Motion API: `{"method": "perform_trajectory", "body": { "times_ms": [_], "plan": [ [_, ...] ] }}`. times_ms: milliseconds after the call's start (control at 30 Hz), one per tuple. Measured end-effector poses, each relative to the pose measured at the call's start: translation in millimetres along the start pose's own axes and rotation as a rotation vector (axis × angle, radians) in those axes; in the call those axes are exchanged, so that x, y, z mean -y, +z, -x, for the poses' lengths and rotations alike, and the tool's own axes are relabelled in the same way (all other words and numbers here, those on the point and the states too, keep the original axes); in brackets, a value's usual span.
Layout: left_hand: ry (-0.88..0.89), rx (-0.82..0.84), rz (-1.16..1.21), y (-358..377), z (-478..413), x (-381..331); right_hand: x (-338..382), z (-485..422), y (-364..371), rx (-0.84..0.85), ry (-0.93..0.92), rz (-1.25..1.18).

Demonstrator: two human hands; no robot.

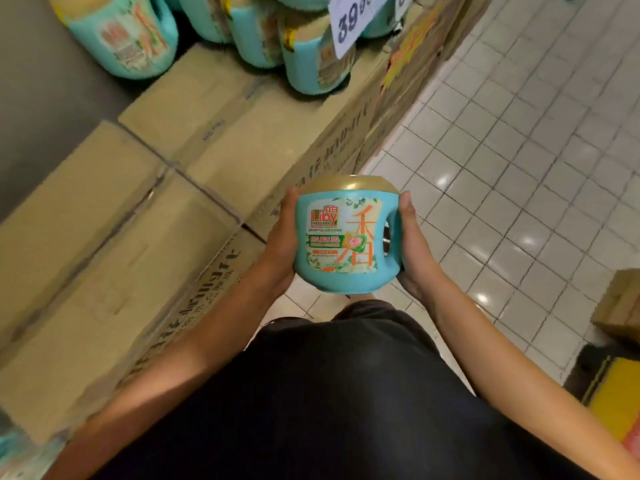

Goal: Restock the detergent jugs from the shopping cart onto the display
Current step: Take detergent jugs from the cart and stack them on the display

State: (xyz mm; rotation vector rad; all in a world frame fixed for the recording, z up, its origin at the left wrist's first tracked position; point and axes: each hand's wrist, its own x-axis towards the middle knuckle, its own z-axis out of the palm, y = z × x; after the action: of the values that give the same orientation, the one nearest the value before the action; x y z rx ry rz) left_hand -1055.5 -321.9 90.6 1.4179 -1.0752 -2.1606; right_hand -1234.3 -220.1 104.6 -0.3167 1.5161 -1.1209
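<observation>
the detergent jug (341, 240) rests on no surface: it is carried in front of the person's body between both hands, just beside the long front edge of the display (214, 133) of cardboard cartons and over the tiled floor (519, 168). it looks like a full, rigid plastic bottle, so i judge it heavy for its size, with liquid that shifts when it is tipped. the glossy label offers little friction, and the walls should not give under a squeeze. the moulded handle (393, 233) on its right side is the natural hold for one hand, with the other under the base (a drop on tile could crack the gold cap (349, 184)).

the left hand (282, 237) clasps the jug's left side, thumb up near the cap, fingers hidden behind. the right hand (412, 244) cups the handle side and lower corner, its fingers also out of sight. both forearms reach forward with the wrists turned inward. stocked jugs (311, 53) stand at the far end of the cartons by a price card (349, 26), with bare carton tops nearer the person.
</observation>
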Motion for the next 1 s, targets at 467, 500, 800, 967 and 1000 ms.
{"method": "perform_trajectory", "body": {
  "times_ms": [467, 500, 800, 967, 1000],
  "plan": [
    [0.16, -0.681, 0.34, -8.9, -44.2, -69.8, 135.5, -171.2, 58.5, 0.547, 0.102, 0.429],
    [0.166, -0.72, 0.344, -11.8, -44.0, -71.7, 138.2, -175.9, 66.6, 0.582, 0.108, 0.467],
    [0.15, -0.719, 0.412, -58.0, -43.7, -89.3, 148.7, -204.8, 140.2, 0.625, -0.068, 0.527],
    [0.266, -0.715, 0.536, -78.8, -61.4, -95.6, 147.5, -210.6, 152.1, 0.608, -0.246, 0.471],
    [0.277, -0.732, 0.513, -80.9, -63.7, -94.2, 146.8, -211.1, 151.7, 0.618, -0.272, 0.481]
  ]
}}
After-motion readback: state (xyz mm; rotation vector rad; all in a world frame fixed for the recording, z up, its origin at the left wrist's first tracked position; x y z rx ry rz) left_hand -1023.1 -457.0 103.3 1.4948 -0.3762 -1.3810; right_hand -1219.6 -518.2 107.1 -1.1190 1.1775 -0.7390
